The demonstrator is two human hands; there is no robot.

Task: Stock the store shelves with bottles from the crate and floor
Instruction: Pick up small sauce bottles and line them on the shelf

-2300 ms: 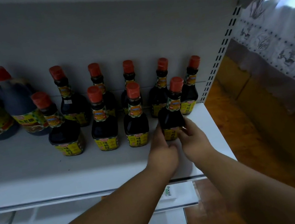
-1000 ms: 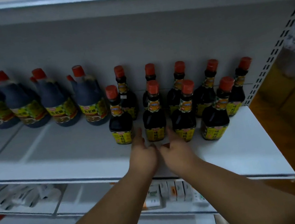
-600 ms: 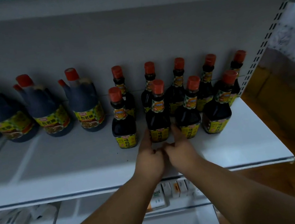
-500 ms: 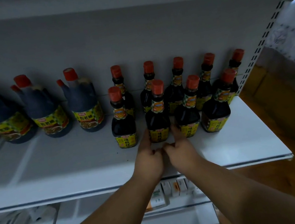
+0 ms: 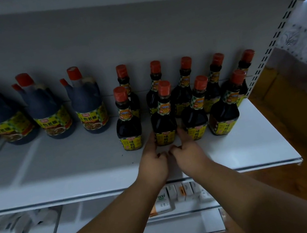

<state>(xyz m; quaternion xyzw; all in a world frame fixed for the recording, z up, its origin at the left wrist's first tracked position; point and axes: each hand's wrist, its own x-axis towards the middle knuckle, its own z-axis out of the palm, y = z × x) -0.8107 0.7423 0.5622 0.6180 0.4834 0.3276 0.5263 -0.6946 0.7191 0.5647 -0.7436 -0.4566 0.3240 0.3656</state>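
Note:
Small dark soy sauce bottles with red caps and yellow labels stand in two rows on the white shelf [image 5: 65,167]. Both my hands reach to the base of the second front-row bottle [image 5: 162,118]. My left hand [image 5: 152,163] lays a straight finger against the bottle's left side. My right hand [image 5: 190,155] does the same on its right side. The thumbs lie in front, close together, just short of the label. The bottle stands upright on the shelf, level with its front-row neighbours [image 5: 128,124].
Large soy sauce jugs [image 5: 88,107] line the shelf to the left. The perforated upright [image 5: 277,34] ends the shelf on the right, with brown flooring [image 5: 305,141] beyond. Small boxes [image 5: 163,202] sit on the lower shelf under my arms.
My hands moved left from the rightmost front bottle to the second front bottle. Over the last half second they have stayed at its base.

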